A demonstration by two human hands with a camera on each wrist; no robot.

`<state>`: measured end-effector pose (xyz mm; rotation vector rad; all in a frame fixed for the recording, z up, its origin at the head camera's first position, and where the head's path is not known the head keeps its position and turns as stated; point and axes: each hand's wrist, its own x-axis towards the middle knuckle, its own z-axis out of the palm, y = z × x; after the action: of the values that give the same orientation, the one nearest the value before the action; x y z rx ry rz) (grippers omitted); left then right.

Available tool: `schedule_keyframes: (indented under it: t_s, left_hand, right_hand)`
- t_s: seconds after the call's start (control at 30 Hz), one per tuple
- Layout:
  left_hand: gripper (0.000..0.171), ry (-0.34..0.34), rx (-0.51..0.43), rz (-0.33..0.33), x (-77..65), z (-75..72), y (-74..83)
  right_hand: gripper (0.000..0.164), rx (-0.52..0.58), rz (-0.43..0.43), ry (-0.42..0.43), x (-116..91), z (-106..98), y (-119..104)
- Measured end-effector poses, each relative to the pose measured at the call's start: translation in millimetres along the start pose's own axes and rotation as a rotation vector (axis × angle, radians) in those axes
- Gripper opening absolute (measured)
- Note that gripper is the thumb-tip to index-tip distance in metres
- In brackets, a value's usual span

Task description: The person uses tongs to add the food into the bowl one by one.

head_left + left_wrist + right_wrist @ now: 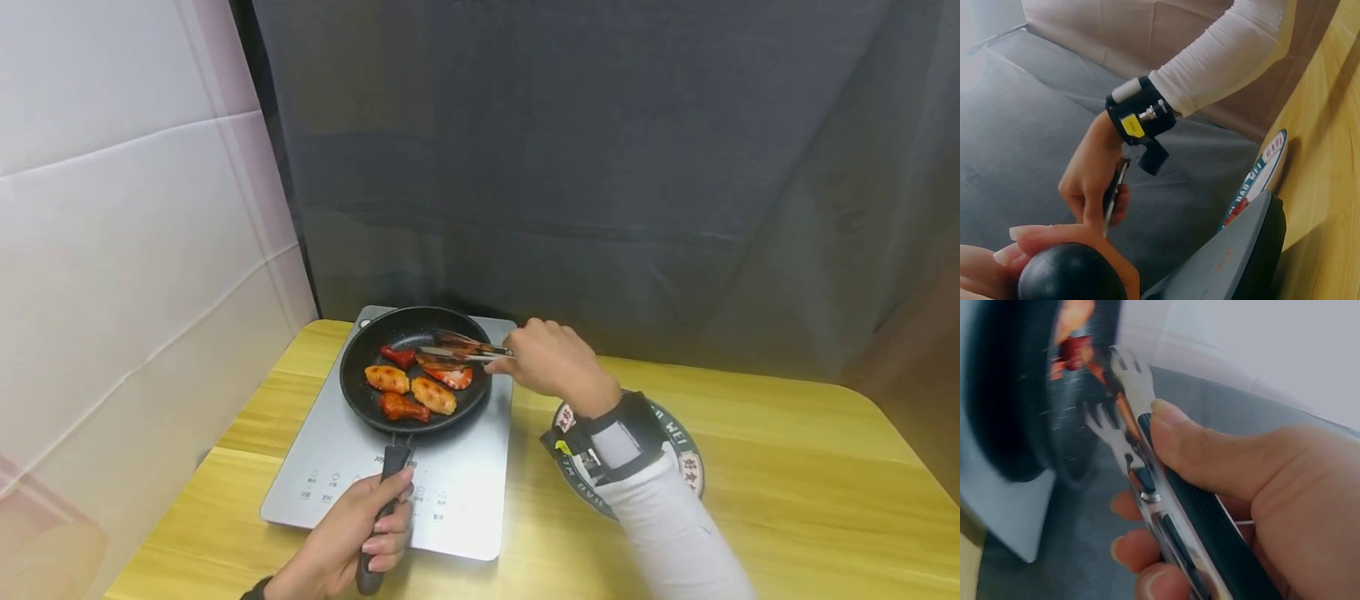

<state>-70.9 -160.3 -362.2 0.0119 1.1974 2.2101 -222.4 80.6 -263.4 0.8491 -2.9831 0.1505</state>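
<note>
A black frying pan (pixel 480 408) holds several food pieces, among them a browned drumstick (pixel 402 407), two golden wing-like pieces (pixel 387 379), a dark red piece (pixel 397 357) and an orange-red piece (pixel 455 377). My left hand (pixel 360 525) grips the pan's black handle (pixel 395 460), fingers wrapped around it. Over the right side of the pan, my right hand (pixel 551 358) holds metal tongs (pixel 480 352). Their fork-shaped tips (pixel 1135 378) stand apart in the right wrist view. Motion blur hides whether the tips touch any food.
Beneath the pan lies a silver induction cooktop (pixel 468 508) on the wooden table (pixel 795 467). A round plate (pixel 686 462) with a dark lettered rim sits right of it, partly behind the right forearm. A grey curtain (pixel 562 167) stands behind, a white one (pixel 127 250) at left.
</note>
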Motion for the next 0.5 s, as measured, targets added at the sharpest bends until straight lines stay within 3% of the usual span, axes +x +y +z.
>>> schedule_keyframes:
  t_s: [0.27, 0.5]
  left_hand:
    - [0.029, 0.043, 0.013, -0.014, -3.5, 1.7, -0.2]
    - [0.028, 0.030, 0.013, -0.011, -0.8, 3.2, 0.2]
  right_hand:
    - [0.040, 0.071, -0.032, 0.125, -28, -17, -2]
    - [0.034, 0.281, 0.080, 0.177, -65, -10, 11]
